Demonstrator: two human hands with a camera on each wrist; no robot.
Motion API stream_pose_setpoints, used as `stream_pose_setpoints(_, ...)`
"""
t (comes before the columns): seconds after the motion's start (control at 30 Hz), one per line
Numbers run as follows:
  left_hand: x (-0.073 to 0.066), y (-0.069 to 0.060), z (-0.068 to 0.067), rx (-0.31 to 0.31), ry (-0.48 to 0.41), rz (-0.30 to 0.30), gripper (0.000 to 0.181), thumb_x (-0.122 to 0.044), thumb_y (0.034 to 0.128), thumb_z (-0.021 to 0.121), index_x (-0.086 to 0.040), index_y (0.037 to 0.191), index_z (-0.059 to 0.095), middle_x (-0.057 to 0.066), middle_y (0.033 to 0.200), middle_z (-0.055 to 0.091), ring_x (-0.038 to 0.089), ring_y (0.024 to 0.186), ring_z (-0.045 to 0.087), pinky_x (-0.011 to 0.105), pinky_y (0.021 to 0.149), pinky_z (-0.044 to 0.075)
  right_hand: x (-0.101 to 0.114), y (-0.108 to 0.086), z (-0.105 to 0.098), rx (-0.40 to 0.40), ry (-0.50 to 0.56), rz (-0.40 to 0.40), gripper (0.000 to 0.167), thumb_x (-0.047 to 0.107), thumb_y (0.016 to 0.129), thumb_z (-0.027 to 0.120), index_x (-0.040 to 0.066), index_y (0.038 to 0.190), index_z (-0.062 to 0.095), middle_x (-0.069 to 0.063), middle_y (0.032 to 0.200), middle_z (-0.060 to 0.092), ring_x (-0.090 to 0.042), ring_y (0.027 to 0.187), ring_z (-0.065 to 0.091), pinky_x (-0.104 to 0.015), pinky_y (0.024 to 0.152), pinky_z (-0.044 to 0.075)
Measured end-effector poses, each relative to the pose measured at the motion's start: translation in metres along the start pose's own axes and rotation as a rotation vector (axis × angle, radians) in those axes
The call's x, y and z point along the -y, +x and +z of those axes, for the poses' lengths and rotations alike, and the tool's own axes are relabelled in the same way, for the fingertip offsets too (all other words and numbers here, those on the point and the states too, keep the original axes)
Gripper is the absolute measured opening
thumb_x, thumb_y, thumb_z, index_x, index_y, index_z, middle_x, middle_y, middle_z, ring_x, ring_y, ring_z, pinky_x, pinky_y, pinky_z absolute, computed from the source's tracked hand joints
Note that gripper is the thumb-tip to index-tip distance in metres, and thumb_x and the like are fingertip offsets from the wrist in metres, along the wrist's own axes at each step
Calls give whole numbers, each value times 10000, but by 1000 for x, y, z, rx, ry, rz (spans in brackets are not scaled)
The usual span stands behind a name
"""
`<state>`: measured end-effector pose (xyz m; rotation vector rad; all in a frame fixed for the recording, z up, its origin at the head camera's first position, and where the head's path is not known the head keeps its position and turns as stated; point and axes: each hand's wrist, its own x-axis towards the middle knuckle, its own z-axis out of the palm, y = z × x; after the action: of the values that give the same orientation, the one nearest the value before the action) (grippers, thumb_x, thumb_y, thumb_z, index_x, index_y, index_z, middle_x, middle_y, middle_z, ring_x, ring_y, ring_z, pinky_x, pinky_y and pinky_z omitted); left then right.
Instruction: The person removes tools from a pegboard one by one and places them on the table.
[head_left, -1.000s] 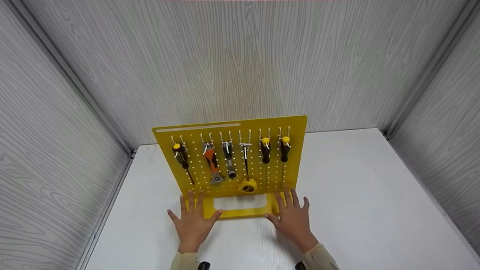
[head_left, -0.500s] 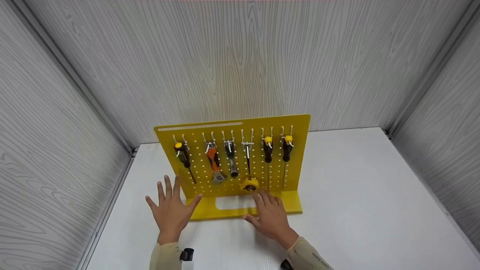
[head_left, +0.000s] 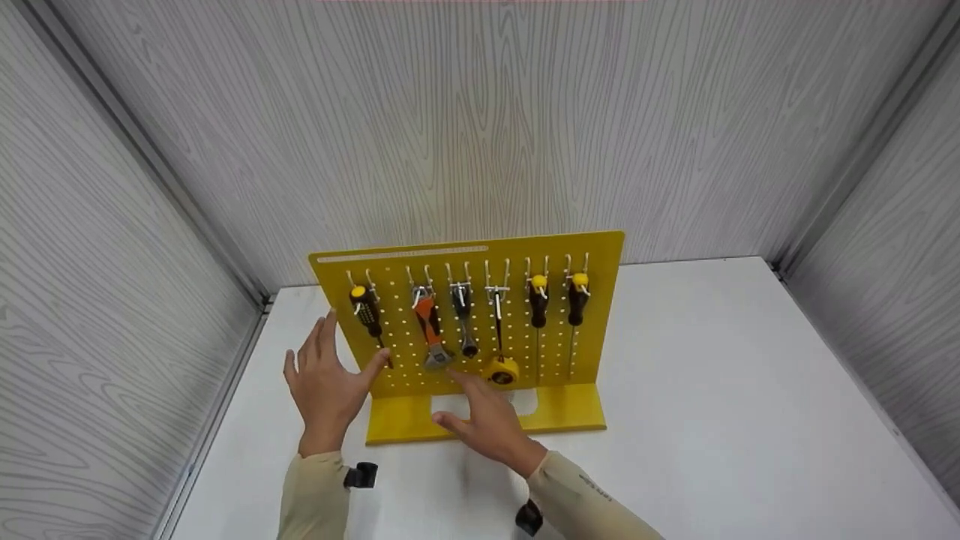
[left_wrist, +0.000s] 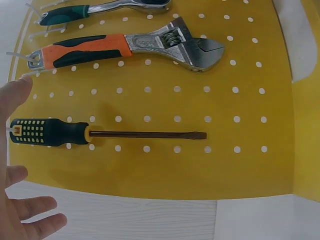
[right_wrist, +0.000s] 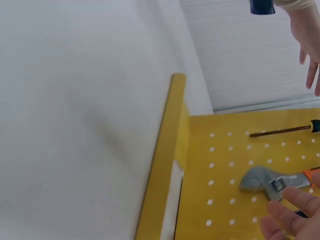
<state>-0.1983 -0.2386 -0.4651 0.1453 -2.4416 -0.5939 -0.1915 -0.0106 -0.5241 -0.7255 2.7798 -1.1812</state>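
Hovered with left hand (head_left: pixel 326 390) and right hand (head_left: pixel 491 426) spread near adjustable wrench (left_wrist: pixel 142 42), likely hefty, best held by orange handle (left_wrist: pixel 87 49)!

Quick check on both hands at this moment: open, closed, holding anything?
Left hand: open, holding nothing, near the leftmost screwdriver.
Right hand: open, holding nothing, near the head of the adjustable wrench; contact can't be told.
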Motion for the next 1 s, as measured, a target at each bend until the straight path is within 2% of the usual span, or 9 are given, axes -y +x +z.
stream_pose_setpoints(0.13, -3, 11, 0, -53, -17, 32, 915, -509, 709, 784, -99, 1439, 416, 178, 1408, 504, 389, 1241, 492, 626, 1083, 230, 14, 13, 5, 22, 84, 8, 746, 529, 880, 616, 162, 1477, 358, -59, 1464, 464, -242, 1309, 496, -461, 1063, 414)
stream_pose_setpoints(0.27, -9, 21, -2, -91, -41, 53, 873, -497, 726, 780, -95, 1421, 438, 170, 1370, 542, 384, 1198, 521, 603, 1056, 270, 24, 26, 13, 53, 207, 73, 735, 469, 876, 659, 179, 1479, 354, -26, 1490, 436, -239, 1314, 490, -451, 1069, 411)
stream_pose_setpoints(0.5, -19, 36, -8, -87, -48, 51, 822, -518, 762, 751, -118, 1418, 456, 164, 1273, 622, 374, 1130, 570, 569, 1030, 292, 27, 46, 22, 109, 472, 184, 667, 385, 910, 648, 186, 1472, 350, -26, 1497, 416, -289, 1320, 470, -457, 1069, 412)
stream_pose_setpoints(0.7, -23, 43, -11, -90, -46, 54, 733, -461, 764, 775, -129, 1361, 510, 139, 1026, 714, 370, 949, 628, 563, 980, 309, 24, 56, 23, 121, 533, 187, 609, 366, 937, 616, 172, 1456, 363, -59, 1475, 433, -305, 1310, 466, -466, 1060, 415)
stream_pose_setpoints(0.83, -22, 45, -10, -103, -31, 76, 666, -424, 755, 798, -130, 1300, 553, 157, 894, 708, 372, 855, 638, 561, 941, 322, 24, 63, 26, 107, 539, 172, 592, 357, 939, 617, 166, 1446, 379, -86, 1446, 462, -304, 1274, 488, -452, 1032, 437)
stream_pose_setpoints(1.0, -21, 45, -9, -106, -37, 79, 574, -389, 764, 799, -126, 1229, 590, 159, 799, 681, 351, 777, 626, 559, 945, 318, 30, 71, 29, 106, 566, 195, 581, 367, 935, 620, 177, 1433, 387, -87, 1420, 480, -306, 1272, 492, -449, 1042, 432)
